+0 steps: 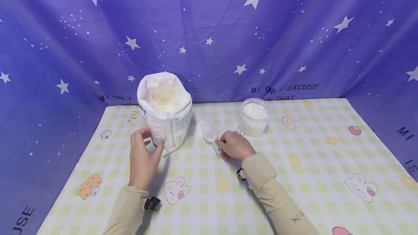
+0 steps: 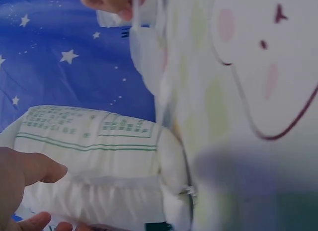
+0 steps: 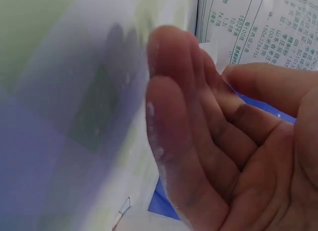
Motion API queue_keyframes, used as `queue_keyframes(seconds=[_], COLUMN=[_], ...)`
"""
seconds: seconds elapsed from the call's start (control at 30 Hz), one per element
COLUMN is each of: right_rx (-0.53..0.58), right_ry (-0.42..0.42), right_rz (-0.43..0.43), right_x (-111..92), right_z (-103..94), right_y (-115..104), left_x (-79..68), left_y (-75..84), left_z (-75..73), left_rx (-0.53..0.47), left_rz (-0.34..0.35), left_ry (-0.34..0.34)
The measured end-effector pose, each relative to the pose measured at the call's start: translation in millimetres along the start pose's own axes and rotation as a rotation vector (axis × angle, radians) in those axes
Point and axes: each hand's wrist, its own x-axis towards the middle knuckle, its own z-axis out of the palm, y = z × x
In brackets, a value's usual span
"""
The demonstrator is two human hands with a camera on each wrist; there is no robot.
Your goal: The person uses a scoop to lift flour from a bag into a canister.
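A white bag of flour-like powder [image 1: 173,126] stands upright with its top gaping, green print on its front. My left hand [image 1: 143,159] is at its lower front left, thumb and fingers spread; whether they touch it I cannot tell. In the left wrist view the thumb [image 2: 42,167] lies across the bag [image 2: 99,156]. Between bag and tub, my right hand [image 1: 236,145] pinches the handle of a small clear scoop [image 1: 208,132], its bowl low over the table. White powder clings to the right fingers [image 3: 166,121]. Behind that hand is a clear tub [image 1: 253,126] of white powder.
A checked tablecloth with cartoon prints [image 1: 277,198] covers the table. Blue star-patterned curtains [image 1: 209,28] rise at the back and both sides. A little spilled powder lies near the scoop's bowl.
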Motion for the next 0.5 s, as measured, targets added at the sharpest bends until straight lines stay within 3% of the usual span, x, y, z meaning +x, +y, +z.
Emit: queue_keyframes(seconds=[0.23,0.5], right_rx=[-0.121,-0.164], right_ry=[0.050,0.307], right_rz=[-0.079,-0.247], right_x=[-8,-25], right_z=[-1.6,-8.0], right_y=[-2,1], left_x=[-0.3,-10.3], left_y=[8.5,23.6], left_z=[-8.4,0.7], left_rx=[-0.031,-0.022], left_rz=[0.063,0.189], left_ry=[-0.019,-0.092])
